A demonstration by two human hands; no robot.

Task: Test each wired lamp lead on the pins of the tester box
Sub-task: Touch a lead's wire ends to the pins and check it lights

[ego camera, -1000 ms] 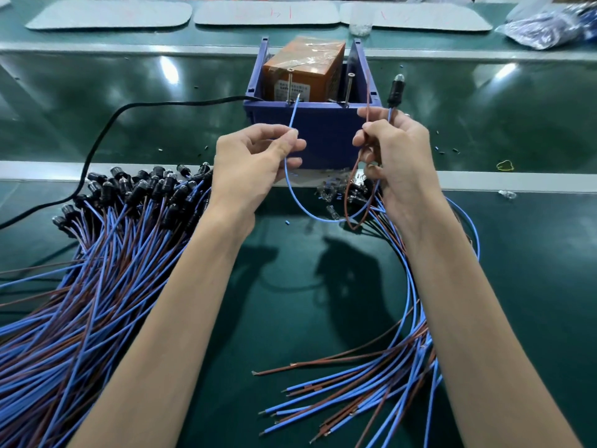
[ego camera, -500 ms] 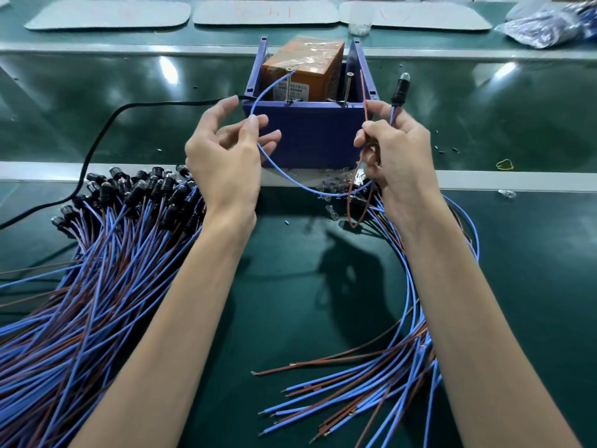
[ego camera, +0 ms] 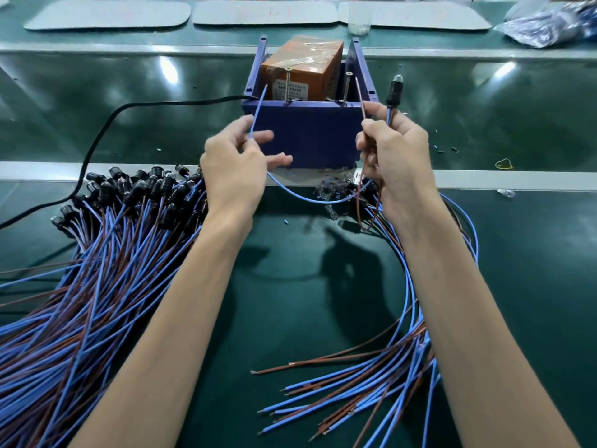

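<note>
The lead in hand is a single one: a black lamp holder (ego camera: 394,93) with a small clear bulb at its tip, standing upright above the right hand (ego camera: 399,156). A blue wire (ego camera: 258,114) and a brown wire (ego camera: 361,98) run from it. The right hand grips the lead just under the holder, with the brown wire caught in the same fist. The left hand (ego camera: 234,171) pinches the blue wire, which sags in a loop between the two hands. Both wire ends reach up over the front wall of the tester box (ego camera: 310,137), a blue bin holding an orange unit, toward the far edge of the counter (ego camera: 290,286). The blue end is near the left pin (ego camera: 287,87) and the brown end just beside the right pin (ego camera: 347,88); I can't tell whether either touches.
</note>
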